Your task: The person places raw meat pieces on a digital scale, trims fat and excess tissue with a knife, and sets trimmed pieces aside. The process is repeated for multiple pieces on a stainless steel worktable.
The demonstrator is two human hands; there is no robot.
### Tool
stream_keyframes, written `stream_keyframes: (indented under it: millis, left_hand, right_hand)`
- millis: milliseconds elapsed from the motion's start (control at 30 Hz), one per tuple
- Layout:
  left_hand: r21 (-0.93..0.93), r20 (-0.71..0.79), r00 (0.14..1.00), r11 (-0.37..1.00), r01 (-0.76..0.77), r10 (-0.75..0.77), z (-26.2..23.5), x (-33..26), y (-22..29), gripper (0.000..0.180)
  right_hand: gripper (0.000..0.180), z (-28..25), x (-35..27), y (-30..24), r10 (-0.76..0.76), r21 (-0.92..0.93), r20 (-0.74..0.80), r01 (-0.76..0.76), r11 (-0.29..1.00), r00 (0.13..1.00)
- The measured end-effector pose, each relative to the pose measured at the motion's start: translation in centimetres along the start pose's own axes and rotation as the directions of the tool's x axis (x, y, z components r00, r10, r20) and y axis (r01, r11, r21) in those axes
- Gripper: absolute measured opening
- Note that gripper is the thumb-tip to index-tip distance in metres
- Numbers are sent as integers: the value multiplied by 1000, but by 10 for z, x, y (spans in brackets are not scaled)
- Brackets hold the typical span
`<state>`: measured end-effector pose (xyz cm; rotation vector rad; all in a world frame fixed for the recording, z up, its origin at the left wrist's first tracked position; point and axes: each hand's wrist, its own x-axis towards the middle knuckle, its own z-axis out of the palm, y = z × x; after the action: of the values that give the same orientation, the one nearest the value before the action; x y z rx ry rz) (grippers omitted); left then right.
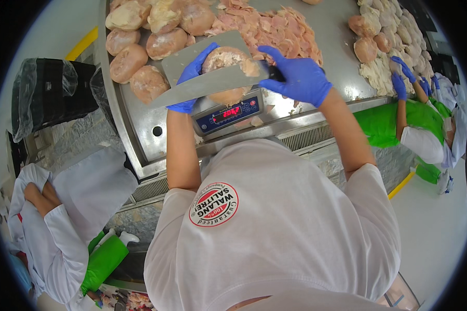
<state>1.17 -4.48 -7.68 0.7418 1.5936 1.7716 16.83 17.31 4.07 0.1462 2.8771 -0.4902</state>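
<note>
A large round ball of pale pink meat (224, 58) sits on the steel plate of a digital scale (196, 121) with a lit red display. My left hand (193, 72), in a blue glove, is cupped round the ball's left side; the blade partly covers it. In front of the meat, a wide-bladed knife (205, 86) points left, its flat side crossing the ball. My right hand (302, 78), also blue-gloved, is closed on the knife's dark handle. Crumbly pale bits cling near the blade's handle end, touching the meat.
More round meat balls (163, 44) crowd the table's left side. Behind the scale spreads a heap of sliced pink meat (290, 33). Pale meat pieces (399, 36) cover the far right, where co-workers' gloved hands (401, 78) work. The steel table (142, 150) has a raised rim and a drain hole.
</note>
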Motion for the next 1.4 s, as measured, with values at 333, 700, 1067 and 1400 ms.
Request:
stream_keyframes:
  millis: [333, 700, 1067, 1400]
  left_hand:
    - [164, 59, 993, 981, -108, 99, 0, 20, -10, 59]
    - [463, -425, 866, 885, -42, 263, 56, -26, 18, 71]
    - [231, -136, 986, 971, -60, 94, 12, -11, 10, 64]
    - [132, -75, 997, 991, -15, 25, 0, -5, 3, 67]
  right_hand:
    - [62, 5, 34, 8, -112, 98, -21, 113, 989, 994]
    - [73, 43, -10, -33, 184, 288, -99, -149, 946, 978]
    - [74, 14, -12, -2, 67, 159, 0, -66, 985, 998]
    - [77, 11, 0, 24, -11, 62, -49, 14, 998, 999]
